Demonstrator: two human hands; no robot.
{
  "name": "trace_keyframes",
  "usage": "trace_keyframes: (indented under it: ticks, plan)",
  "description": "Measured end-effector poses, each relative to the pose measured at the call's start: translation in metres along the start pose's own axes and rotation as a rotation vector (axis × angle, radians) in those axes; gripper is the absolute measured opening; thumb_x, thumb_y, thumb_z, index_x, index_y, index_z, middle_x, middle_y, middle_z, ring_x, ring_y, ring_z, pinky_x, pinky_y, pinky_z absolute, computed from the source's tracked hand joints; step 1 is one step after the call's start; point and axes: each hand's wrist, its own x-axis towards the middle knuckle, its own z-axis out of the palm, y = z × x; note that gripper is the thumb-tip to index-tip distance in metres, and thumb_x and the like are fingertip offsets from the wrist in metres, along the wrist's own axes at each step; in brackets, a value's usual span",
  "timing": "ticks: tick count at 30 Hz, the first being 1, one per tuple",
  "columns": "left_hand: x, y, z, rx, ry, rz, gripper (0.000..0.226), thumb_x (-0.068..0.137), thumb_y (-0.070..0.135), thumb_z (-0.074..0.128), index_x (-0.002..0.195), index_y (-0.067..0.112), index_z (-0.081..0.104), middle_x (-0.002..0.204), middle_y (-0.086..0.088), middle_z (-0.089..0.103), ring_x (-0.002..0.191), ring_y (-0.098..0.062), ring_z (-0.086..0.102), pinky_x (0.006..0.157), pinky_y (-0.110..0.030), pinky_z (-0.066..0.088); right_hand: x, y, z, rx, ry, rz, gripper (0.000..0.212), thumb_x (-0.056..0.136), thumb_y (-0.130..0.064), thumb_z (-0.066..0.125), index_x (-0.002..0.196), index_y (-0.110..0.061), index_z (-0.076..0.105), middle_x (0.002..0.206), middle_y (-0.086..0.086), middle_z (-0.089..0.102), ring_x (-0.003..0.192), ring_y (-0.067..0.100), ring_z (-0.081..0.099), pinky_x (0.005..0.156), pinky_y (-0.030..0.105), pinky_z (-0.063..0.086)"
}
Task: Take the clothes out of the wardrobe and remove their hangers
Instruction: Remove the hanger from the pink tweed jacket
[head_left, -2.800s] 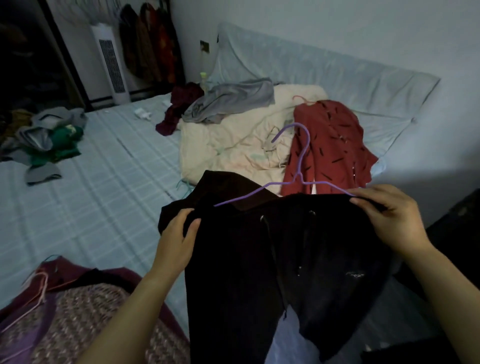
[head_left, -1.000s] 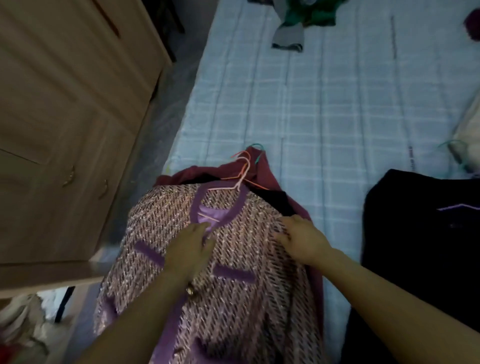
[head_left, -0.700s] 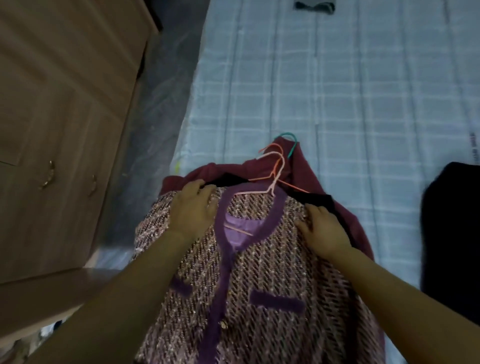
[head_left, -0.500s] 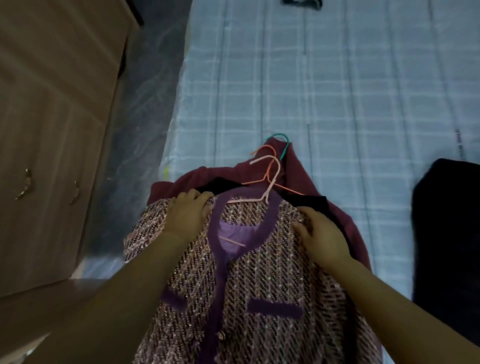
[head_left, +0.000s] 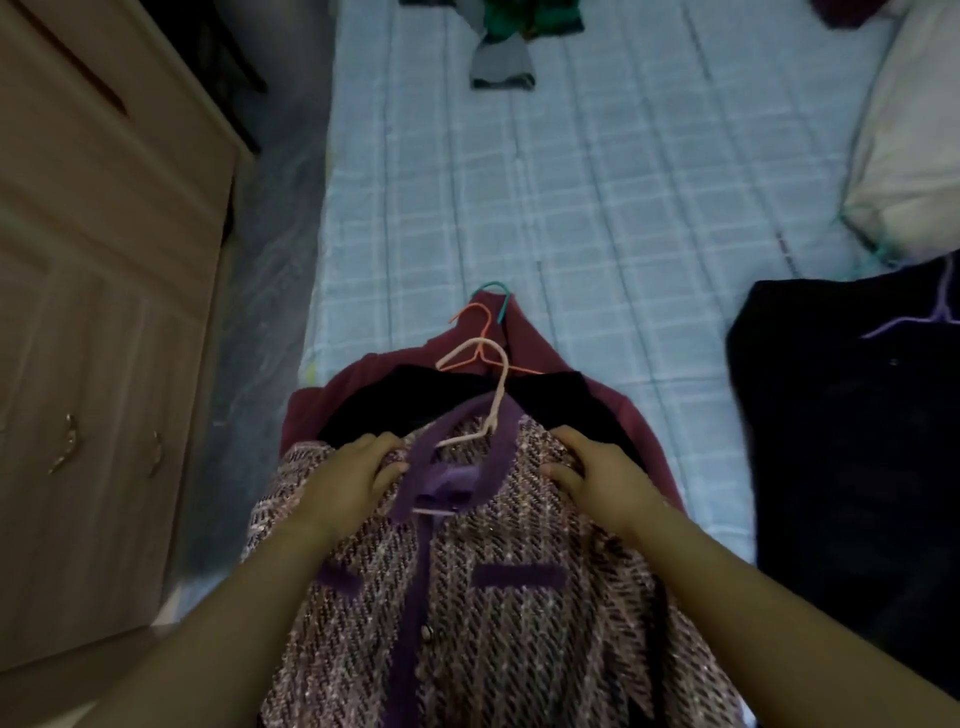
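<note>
A pink tweed jacket (head_left: 498, 613) with purple trim lies on top of a pile at the bed's near edge. Its pale pink hanger (head_left: 493, 395) sticks out of the collar. My left hand (head_left: 345, 480) grips the jacket's left shoulder and my right hand (head_left: 602, 478) grips its right shoulder. Under it lie a black garment (head_left: 447, 395) on an orange hanger (head_left: 475, 317) and a maroon garment (head_left: 524, 332) with a teal hanger hook (head_left: 496, 291). A black garment (head_left: 852, 441) on a purple hanger (head_left: 935, 306) lies to the right.
The pile lies on a bed with a pale blue checked sheet (head_left: 571, 197). A wooden wardrobe (head_left: 93, 322) stands at the left across a narrow strip of floor. Grey and green clothes (head_left: 514, 36) lie at the far end, a cream quilt (head_left: 914, 150) at the right.
I let go of the black garment, which now lies on the bed, and turned to the pile. Both hands moved up from the tweed jacket's chest to grip its shoulders.
</note>
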Motion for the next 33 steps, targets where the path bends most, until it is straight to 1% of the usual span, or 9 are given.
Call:
trace_keyframes:
  ticks: [5, 7, 9, 13, 18, 22, 26, 30, 33]
  plan:
    - [-0.073, 0.056, -0.043, -0.056, 0.198, 0.102, 0.024, 0.089, 0.039, 0.05, 0.106, 0.024, 0.057, 0.094, 0.009, 0.054, 0.085, -0.013, 0.055, 0.07, -0.033, 0.042, -0.098, -0.028, -0.033, 0.06, 0.181, -0.161, 0.039, 0.088, -0.047, 0.054, 0.125, -0.046, 0.043, 0.108, -0.013, 0.066, 0.096, 0.01, 0.06, 0.079, 0.038, 0.051]
    - [-0.106, 0.087, -0.05, -0.023, 0.29, 0.147, 0.027, 0.087, 0.039, 0.048, 0.105, 0.022, 0.059, 0.095, 0.01, 0.055, 0.084, -0.013, 0.056, 0.069, -0.031, 0.042, -0.143, -0.033, -0.045, 0.073, 0.281, -0.214, 0.045, 0.088, -0.045, 0.056, 0.13, -0.05, 0.04, 0.117, -0.017, 0.062, 0.104, 0.005, 0.056, 0.084, 0.028, 0.048]
    - [-0.14, 0.126, -0.053, 0.007, 0.374, 0.198, 0.026, 0.087, 0.039, 0.049, 0.102, 0.021, 0.06, 0.093, 0.01, 0.056, 0.081, -0.014, 0.057, 0.064, -0.029, 0.04, -0.193, -0.033, -0.054, 0.097, 0.354, -0.255, 0.052, 0.089, -0.041, 0.058, 0.133, -0.053, 0.034, 0.113, -0.021, 0.058, 0.1, -0.003, 0.052, 0.081, 0.013, 0.042]
    - [-0.208, 0.209, -0.053, 0.037, 0.473, 0.33, 0.03, 0.086, 0.048, 0.042, 0.097, 0.026, 0.06, 0.09, 0.012, 0.06, 0.078, -0.008, 0.056, 0.062, -0.028, 0.041, -0.299, -0.021, -0.062, -0.014, 0.521, -0.341, 0.048, 0.089, -0.047, 0.052, 0.135, -0.048, 0.037, 0.091, -0.013, 0.052, 0.082, 0.003, 0.052, 0.068, 0.024, 0.045]
    - [-0.282, 0.318, -0.043, 0.068, 0.554, 0.51, 0.03, 0.083, 0.049, 0.044, 0.091, 0.027, 0.063, 0.087, 0.015, 0.062, 0.076, -0.009, 0.058, 0.062, -0.033, 0.044, -0.429, 0.015, -0.067, -0.009, 0.732, -0.295, 0.041, 0.09, -0.045, 0.052, 0.13, -0.042, 0.045, 0.105, -0.007, 0.059, 0.091, 0.007, 0.056, 0.074, 0.026, 0.047]
    - [-0.317, 0.395, -0.026, 0.025, 0.55, 0.633, 0.03, 0.083, 0.052, 0.043, 0.09, 0.03, 0.063, 0.087, 0.018, 0.061, 0.076, -0.007, 0.056, 0.063, -0.029, 0.042, -0.51, 0.037, -0.085, -0.01, 0.972, -0.206, 0.033, 0.089, -0.038, 0.058, 0.121, -0.038, 0.052, 0.121, -0.016, 0.058, 0.104, 0.001, 0.054, 0.081, 0.017, 0.042]
    - [-0.331, 0.469, 0.002, -0.087, 0.519, 0.73, 0.031, 0.08, 0.056, 0.043, 0.089, 0.031, 0.06, 0.087, 0.016, 0.062, 0.07, -0.011, 0.057, 0.063, -0.032, 0.047, -0.577, 0.063, -0.114, -0.033, 1.163, -0.111, 0.031, 0.085, -0.026, 0.065, 0.115, -0.029, 0.059, 0.108, -0.005, 0.064, 0.094, 0.01, 0.056, 0.079, 0.023, 0.042]
    - [-0.334, 0.527, 0.041, -0.153, 0.455, 0.776, 0.03, 0.079, 0.057, 0.047, 0.09, 0.032, 0.06, 0.083, 0.016, 0.061, 0.061, -0.006, 0.056, 0.057, -0.029, 0.045, -0.624, 0.101, -0.136, -0.033, 1.212, -0.049, 0.036, 0.081, -0.034, 0.069, 0.115, -0.026, 0.059, 0.106, -0.005, 0.063, 0.093, 0.011, 0.058, 0.08, 0.027, 0.046]
    - [-0.325, 0.563, 0.07, -0.194, 0.345, 0.847, 0.024, 0.083, 0.057, 0.052, 0.09, 0.035, 0.058, 0.082, 0.021, 0.059, 0.067, 0.003, 0.056, 0.057, -0.021, 0.043, -0.651, 0.135, -0.151, 0.015, 1.247, 0.022, 0.029, 0.079, -0.029, 0.071, 0.107, -0.03, 0.062, 0.104, -0.014, 0.063, 0.093, 0.007, 0.06, 0.08, 0.033, 0.051]
